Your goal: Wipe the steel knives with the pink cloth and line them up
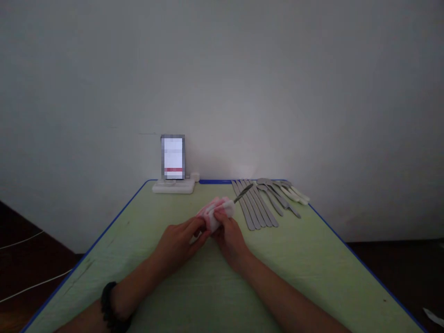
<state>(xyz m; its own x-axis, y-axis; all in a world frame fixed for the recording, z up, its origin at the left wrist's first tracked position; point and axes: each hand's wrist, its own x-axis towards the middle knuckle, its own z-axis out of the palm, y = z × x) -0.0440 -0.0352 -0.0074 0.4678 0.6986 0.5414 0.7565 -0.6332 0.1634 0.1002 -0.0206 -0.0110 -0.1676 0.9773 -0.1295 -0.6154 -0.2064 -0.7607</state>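
Observation:
Both of my hands meet at the middle of the green table (312, 259). My right hand (229, 235) is closed round a pink and white cloth (217, 212) wrapped about a metal utensil (243, 193), whose end sticks out toward the upper right. My left hand (180, 240) is closed on the near end of the same bundle, pinching a pale handle or cloth edge that I cannot make out clearly. A dark band sits on my left wrist.
A row of several metal utensils (258, 208) lies at the far right of the table, some with white handles (298, 194). A phone (172, 157) stands on a white stand (173, 186) at the far edge by the wall. White cables lie on the dark floor at left.

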